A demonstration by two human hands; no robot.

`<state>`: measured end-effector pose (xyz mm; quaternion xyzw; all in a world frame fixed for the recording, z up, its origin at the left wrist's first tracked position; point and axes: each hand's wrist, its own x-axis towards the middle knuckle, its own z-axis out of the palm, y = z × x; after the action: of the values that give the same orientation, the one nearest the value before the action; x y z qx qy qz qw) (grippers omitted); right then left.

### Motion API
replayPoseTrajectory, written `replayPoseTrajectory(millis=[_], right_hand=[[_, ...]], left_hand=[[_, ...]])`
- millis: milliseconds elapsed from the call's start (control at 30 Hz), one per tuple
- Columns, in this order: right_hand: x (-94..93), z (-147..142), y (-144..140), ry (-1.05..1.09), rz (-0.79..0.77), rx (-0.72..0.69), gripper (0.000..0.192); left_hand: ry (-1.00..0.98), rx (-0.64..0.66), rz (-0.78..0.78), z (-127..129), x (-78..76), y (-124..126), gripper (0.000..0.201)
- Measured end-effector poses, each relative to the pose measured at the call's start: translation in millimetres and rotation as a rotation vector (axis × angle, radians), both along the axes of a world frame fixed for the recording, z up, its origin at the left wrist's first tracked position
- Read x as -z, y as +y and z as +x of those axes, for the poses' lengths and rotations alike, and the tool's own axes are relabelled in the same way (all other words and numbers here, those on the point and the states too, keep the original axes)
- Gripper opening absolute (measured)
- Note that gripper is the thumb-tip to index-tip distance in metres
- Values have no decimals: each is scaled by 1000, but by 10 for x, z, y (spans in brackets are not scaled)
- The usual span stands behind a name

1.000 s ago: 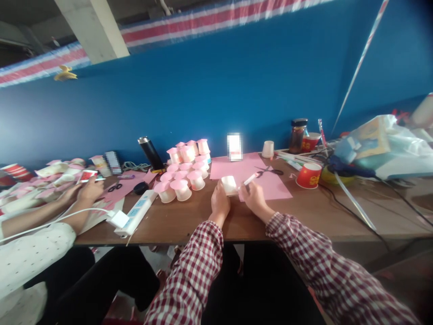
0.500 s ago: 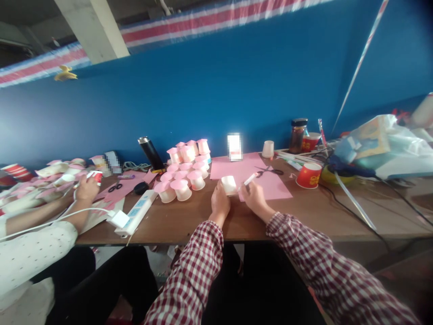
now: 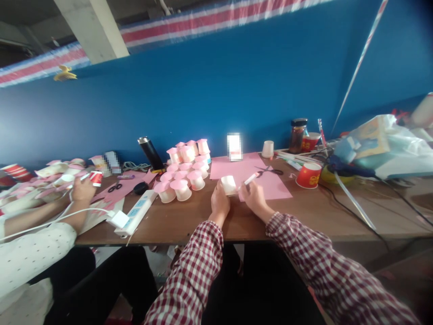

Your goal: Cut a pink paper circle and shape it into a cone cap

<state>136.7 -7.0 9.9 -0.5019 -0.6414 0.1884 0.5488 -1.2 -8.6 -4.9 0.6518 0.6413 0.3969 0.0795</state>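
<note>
My left hand (image 3: 219, 202) holds a small white paper cup (image 3: 229, 184) on its side above the wooden table (image 3: 304, 212). My right hand (image 3: 253, 195) grips a white and pink marker (image 3: 249, 180) with its tip against the cup. Both hands hover at the near edge of a pink paper sheet (image 3: 248, 176). Black scissors (image 3: 270, 171) lie on that sheet just beyond my right hand.
A cluster of pink-topped white cups (image 3: 184, 167) stands left of my hands, with a power strip (image 3: 135, 212) and a black flask (image 3: 151, 153). A red cup (image 3: 309, 175), jar (image 3: 298, 134) and plastic bag (image 3: 385, 144) sit right. A co-worker's hand (image 3: 81, 192) at left holds a red cup.
My hands, the cup and the marker have stayed put. The co-worker's hand at left has lifted a red cup off the table and moved it slightly left.
</note>
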Motion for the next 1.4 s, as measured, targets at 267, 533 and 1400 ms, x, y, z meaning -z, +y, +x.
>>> replayPoseTrajectory(millis=[267,533,1400], right_hand=[[11,57,88,166,19,91,31],[23,-7,8,29,41,-106,22],[76,-26,-1,-69,-18,-395,48]], left_hand=[[-237,23,37,-63,6,54,47],[-669,177,58,-157,87,177,32],[-777,260,41,-107,-102,9,23]])
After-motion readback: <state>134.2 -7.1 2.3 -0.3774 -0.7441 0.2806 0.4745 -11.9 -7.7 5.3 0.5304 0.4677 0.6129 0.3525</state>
